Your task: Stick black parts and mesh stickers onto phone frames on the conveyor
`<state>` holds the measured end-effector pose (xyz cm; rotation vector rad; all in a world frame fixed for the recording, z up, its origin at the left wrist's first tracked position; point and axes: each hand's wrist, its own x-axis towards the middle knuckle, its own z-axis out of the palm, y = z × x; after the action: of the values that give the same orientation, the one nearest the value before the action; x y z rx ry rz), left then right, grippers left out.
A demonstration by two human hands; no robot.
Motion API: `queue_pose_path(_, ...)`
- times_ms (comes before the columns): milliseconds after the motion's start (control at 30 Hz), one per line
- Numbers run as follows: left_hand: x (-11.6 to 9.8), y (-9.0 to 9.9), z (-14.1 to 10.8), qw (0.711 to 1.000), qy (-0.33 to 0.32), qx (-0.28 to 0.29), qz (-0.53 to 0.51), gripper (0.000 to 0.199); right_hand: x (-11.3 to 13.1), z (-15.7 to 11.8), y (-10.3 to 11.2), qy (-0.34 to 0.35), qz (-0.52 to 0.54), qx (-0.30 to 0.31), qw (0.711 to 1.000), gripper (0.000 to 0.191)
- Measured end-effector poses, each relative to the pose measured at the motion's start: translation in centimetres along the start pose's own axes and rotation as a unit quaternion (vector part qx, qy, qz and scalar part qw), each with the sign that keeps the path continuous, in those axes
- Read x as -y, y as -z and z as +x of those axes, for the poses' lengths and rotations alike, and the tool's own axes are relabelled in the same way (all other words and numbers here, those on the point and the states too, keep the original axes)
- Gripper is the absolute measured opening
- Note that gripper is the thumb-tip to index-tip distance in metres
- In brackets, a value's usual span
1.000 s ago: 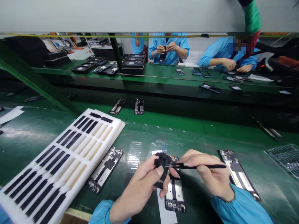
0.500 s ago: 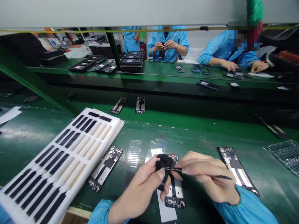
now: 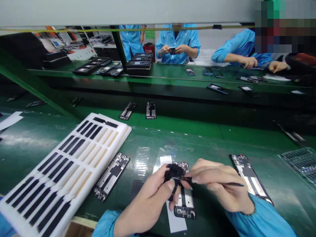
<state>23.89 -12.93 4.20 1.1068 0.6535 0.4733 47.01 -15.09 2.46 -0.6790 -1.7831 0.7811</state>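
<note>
My left hand (image 3: 145, 200) pinches a small black plastic part (image 3: 174, 172) between thumb and fingers. My right hand (image 3: 219, 186) holds slim black tweezers (image 3: 229, 184), their tips reaching that part. Beneath both hands lies a phone frame with a circuit board (image 3: 184, 210), partly hidden by my fingers. Another phone frame (image 3: 111, 176) lies left of my left hand, and a third (image 3: 249, 177) lies right of my right hand.
A white foam tray (image 3: 118, 131) holding rows of black and tan strips fills the left side of the green belt (image 3: 197, 143). Clear film sheets (image 3: 142, 163) lie by my hands. Further phone frames (image 3: 150, 110) sit beyond, and co-workers (image 3: 177, 42) work across the line.
My right hand has dropped slightly, and the tweezers now slope down to the right. Both hands still hold the same things. The far phone frames sit slightly further right in view.
</note>
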Motion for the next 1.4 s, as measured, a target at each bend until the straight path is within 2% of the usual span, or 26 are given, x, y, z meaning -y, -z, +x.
queue_pose_path(100, 0.0, 0.0, -0.2, 1.0, 0.003, -0.005, 0.019, 0.031, -0.1, 0.2, 0.0, 0.007, 0.019, -0.001, 1.0, 0.028)
queue_pose_path(300, -0.1, 0.0, -0.1, 0.999, 0.007, -0.014, 0.034, 0.03, -0.2, 0.1, 0.0, -0.059, 0.046, -0.009, 0.997, 0.027)
queue_pose_path(433, -0.3, 0.0, 0.1, 1.0, 0.002, -0.005, 0.01, 0.028, -1.0, -0.4, -0.5, -0.113, 0.06, -0.06, 0.99, 0.024)
queue_pose_path(533, -0.3, 0.1, 0.1, 1.0, -0.003, -0.004, 0.007, 0.03, -1.8, -0.8, -1.0, -0.176, 0.108, -0.102, 0.973, 0.022)
queue_pose_path(633, -0.3, 0.3, 0.1, 1.0, 0.0, -0.008, 0.01, 0.031, -2.3, -1.1, -1.5, -0.233, 0.176, -0.117, 0.949, 0.024)
queue_pose_path(767, 0.0, 0.5, 0.0, 1.0, -0.009, -0.018, 0.021, 0.029, -2.4, -0.9, -2.2, -0.275, 0.203, -0.138, 0.93, 0.026)
queue_pose_path(967, 0.5, 0.4, 0.0, 0.999, -0.021, -0.036, 0.032, 0.027, -2.0, -0.1, -3.1, -0.307, 0.292, -0.168, 0.89, 0.024)
queue_pose_path(1167, 0.7, 0.4, 0.0, 0.998, -0.025, -0.047, 0.026, 0.027, -1.9, 0.4, -3.6, -0.32, 0.346, -0.182, 0.863, 0.023)
queue_pose_path(1400, 0.9, 0.6, 0.2, 0.998, -0.019, -0.051, 0.012, 0.026, -1.7, 0.5, -3.5, -0.31, 0.329, -0.198, 0.87, 0.022)
